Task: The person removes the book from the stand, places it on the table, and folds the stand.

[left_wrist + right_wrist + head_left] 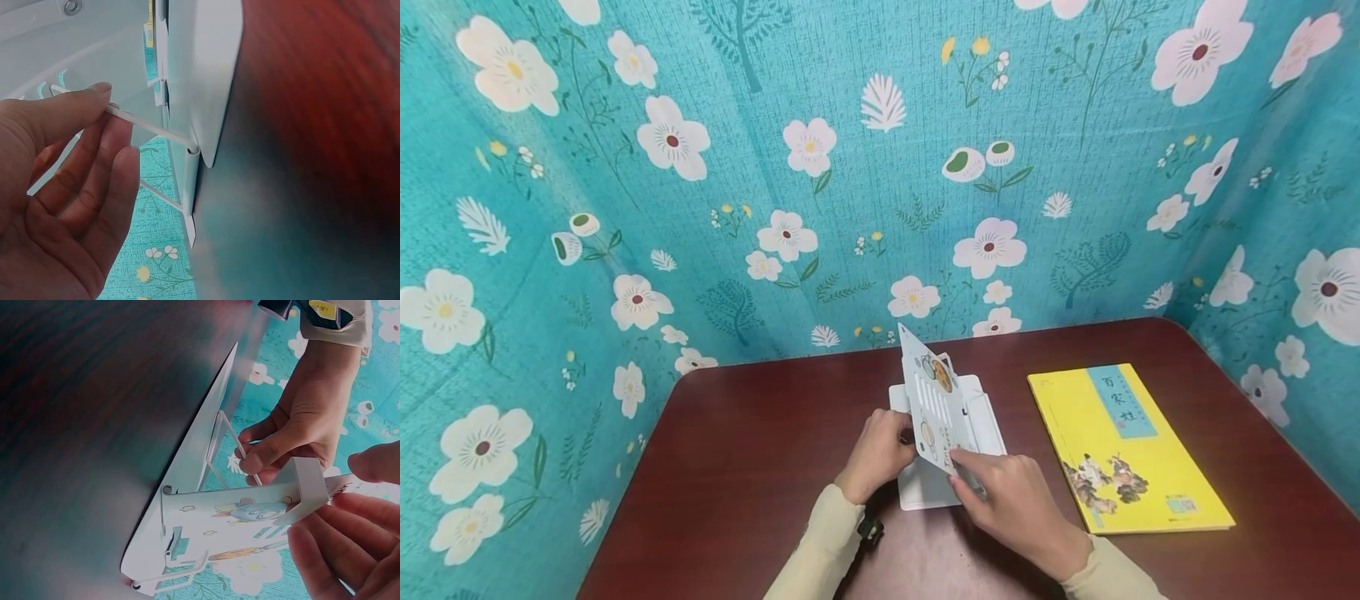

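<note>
Head view | white stand (925, 492) | tilted panel (934, 403), slotted, cartoon-printed

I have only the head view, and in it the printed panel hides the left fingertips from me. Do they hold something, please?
Observer: Yes. In the left wrist view, the left hand pinches a thin white rod.
Operator: Thank you. Is this rod free at its lower end, or does it meet some part?
Observer: It is not free: its end meets a small white tube at the edge of the white base.
</note>
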Available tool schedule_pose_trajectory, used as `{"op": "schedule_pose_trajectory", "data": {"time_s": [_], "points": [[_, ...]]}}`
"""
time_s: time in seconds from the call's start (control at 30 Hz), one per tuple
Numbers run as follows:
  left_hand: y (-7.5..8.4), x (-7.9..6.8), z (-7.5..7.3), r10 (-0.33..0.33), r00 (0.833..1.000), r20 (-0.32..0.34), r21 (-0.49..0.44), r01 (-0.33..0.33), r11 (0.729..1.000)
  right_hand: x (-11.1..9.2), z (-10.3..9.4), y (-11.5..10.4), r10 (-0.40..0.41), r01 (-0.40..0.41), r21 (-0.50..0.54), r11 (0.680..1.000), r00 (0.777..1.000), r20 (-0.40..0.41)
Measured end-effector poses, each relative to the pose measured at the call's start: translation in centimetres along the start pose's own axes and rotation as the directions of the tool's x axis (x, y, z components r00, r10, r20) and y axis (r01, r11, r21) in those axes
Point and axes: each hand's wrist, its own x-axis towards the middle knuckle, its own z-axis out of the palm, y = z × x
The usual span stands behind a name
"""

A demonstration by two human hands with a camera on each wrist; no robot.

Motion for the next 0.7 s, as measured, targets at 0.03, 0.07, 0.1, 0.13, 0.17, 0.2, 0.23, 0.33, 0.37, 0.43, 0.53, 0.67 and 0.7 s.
{"op": "schedule_pose_trajectory", "data": {"time_s": [0.03, 0.07, 0.1, 0.13, 0.17, 0.2, 0.23, 0.33, 0.37, 0.43, 0.53, 0.67, 0.7], "points": [[0.0, 0.02, 0.03, 0.002, 1.0, 0.003, 0.003, -0.002, 1.0, -0.02, 0.01, 0.01, 0.001, -0.001, 0.003, 1.0, 1.0, -0.005], [-0.01, 0.03, 0.06, 0.005, 1.0, 0.005, 0.006, -0.005, 1.0, -0.04, 0.02, 0.02, 0.0, 0.0, 0.005, 1.0, 1.0, -0.009], [-0.01, 0.04, 0.08, 0.007, 1.0, 0.007, 0.007, -0.007, 1.0, -0.06, 0.03, 0.03, 0.001, -0.001, 0.008, 1.0, 1.0, -0.014], [-0.01, 0.06, 0.1, 0.009, 1.0, 0.009, 0.009, -0.009, 1.0, -0.07, 0.06, 0.05, 0.004, -0.003, 0.011, 1.0, 1.0, -0.018], [-0.02, 0.07, 0.12, 0.012, 1.0, 0.01, 0.009, -0.012, 1.0, -0.08, 0.06, 0.06, 0.005, -0.005, 0.016, 1.0, 1.0, -0.022], [-0.03, 0.08, 0.13, 0.015, 1.0, 0.01, 0.01, -0.015, 1.0, -0.07, 0.07, 0.07, 0.01, -0.01, 0.019, 1.0, 1.0, -0.023], [0.0, 0.07, 0.13, 0.016, 1.0, 0.011, 0.008, -0.016, 1.0, -0.08, 0.04, 0.07, 0.014, -0.014, 0.022, 1.0, 1.0, -0.024], [0.13, 0.02, 0.14, 0.017, 1.0, 0.023, -0.014, -0.016, 1.0, -0.14, -0.07, 0.05, 0.037, -0.036, 0.035, 0.999, 0.999, -0.023], [0.17, 0.0, 0.16, 0.016, 0.999, 0.03, -0.021, -0.015, 1.0, -0.17, -0.13, 0.04, 0.046, -0.045, 0.04, 0.998, 0.999, -0.023], [0.29, -0.03, 0.17, 0.01, 0.999, 0.052, -0.043, -0.008, 0.999, -0.24, -0.25, 0.05, 0.063, -0.061, 0.048, 0.997, 0.998, -0.026], [0.4, -0.04, 0.27, 0.0, 0.996, 0.087, -0.057, 0.005, 0.998, -0.33, -0.41, 0.15, 0.081, -0.079, 0.061, 0.995, 0.996, -0.036], [0.5, -0.09, 0.39, -0.005, 0.993, 0.114, -0.051, 0.011, 0.999, -0.43, -0.59, 0.33, 0.083, -0.079, 0.072, 0.994, 0.995, -0.054], [0.5, -0.07, 0.43, -0.002, 0.993, 0.116, -0.051, 0.008, 0.999, -0.44, -0.65, 0.38, 0.083, -0.078, 0.073, 0.994, 0.995, -0.06]]}}
